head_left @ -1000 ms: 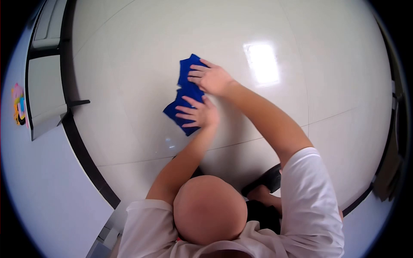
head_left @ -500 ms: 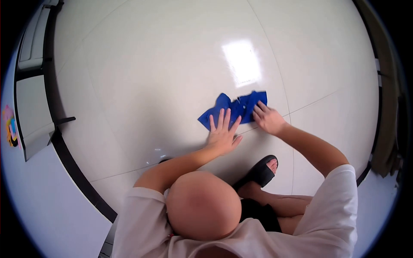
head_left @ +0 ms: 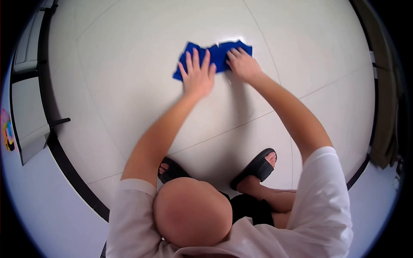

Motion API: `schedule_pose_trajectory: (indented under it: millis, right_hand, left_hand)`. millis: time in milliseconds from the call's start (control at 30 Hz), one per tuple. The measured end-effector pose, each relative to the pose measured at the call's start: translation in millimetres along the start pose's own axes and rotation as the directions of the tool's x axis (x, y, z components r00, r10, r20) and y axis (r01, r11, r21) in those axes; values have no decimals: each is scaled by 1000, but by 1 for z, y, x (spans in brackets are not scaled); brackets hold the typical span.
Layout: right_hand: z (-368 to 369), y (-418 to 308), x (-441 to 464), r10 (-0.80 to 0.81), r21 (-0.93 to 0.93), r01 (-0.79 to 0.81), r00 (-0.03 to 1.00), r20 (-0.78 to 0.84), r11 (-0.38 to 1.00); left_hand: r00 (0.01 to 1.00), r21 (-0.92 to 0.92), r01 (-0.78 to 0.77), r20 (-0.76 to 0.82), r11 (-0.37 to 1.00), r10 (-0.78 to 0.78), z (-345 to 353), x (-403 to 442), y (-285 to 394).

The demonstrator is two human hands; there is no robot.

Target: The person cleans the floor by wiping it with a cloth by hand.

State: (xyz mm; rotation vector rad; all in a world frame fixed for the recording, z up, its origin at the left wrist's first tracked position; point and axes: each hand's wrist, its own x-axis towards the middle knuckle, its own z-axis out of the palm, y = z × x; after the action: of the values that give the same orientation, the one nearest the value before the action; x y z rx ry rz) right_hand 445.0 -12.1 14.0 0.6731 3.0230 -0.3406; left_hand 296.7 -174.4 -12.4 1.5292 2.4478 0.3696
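Note:
A crumpled blue cloth (head_left: 220,56) lies spread on the glossy floor in the upper middle of the head view. My left hand (head_left: 199,77) rests on its left part, palm down with the fingers spread. On the right part, the bent fingers of my right hand (head_left: 244,66) press into the cloth and gather it. The fingertips of the right hand are partly hidden and a little blurred. Both arms reach well forward.
Pale floor tiles (head_left: 129,86) with thin joints surround the cloth. Black slides (head_left: 257,170) are on my feet, close to my body. A white cabinet (head_left: 30,103) with a protruding dark foot stands at left; brown fabric (head_left: 385,124) hangs at right.
Both hands and the cloth have moved forward and somewhat left across the floor, away from my body. The cloth is more stretched out sideways. My left foot has come into view.

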Motion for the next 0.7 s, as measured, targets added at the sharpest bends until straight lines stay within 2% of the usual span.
schedule_pose_trajectory:
  millis: [67, 100, 167, 267, 300, 367, 433, 533, 567, 667, 700]
  right_hand:
    - [-15, 0, 43, 56, 7, -57, 994, 91, 998]
    - [-10, 3, 56, 44, 18, -44, 999, -3, 999]
    - [0, 5, 70, 138, 23, -140, 988, 69, 990]
    - [17, 3, 55, 55, -30, -56, 998, -39, 998]
    - [21, 3, 43, 14, -54, -15, 1000, -21, 998]
    - [14, -6, 4, -97, -158, 113, 990, 102, 981]
    - [-7, -23, -35, -111, -132, 143, 968, 226, 981]
    - [-26, -22, -54, -103, -120, 174, 888, 447, 977]
    - [-35, -24, -54, -100, -129, 191, 854, 511, 973]
    - [-72, -26, -41, -4, -21, 31, 649, 761, 999]
    - [-90, -26, -37, -28, -9, 59, 606, 795, 998]
  left_hand:
    - [994, 1, 97, 55, 995, -97, -12, 46, -17]
    - [989, 7, 132, 63, 991, -132, -15, 62, -24]
    - [987, 16, 150, 58, 989, -151, -15, 70, -25]
    - [999, 114, 36, 19, 993, -39, -15, 48, -26]
    - [1000, 106, 13, 7, 994, -14, -14, 39, -27]
    - [999, 117, -43, 23, 992, 40, -19, 14, -29]
    - [995, 109, -84, 68, 990, 77, -26, -16, -30]
    - [963, 111, -139, 248, 984, 108, -42, -51, -27]
    - [938, 101, -147, 329, 984, 107, -52, -53, -25]
    - [840, 12, -118, 534, 993, 94, -87, -33, -24]
    - [793, 7, -121, 602, 993, 93, -105, -17, -22]
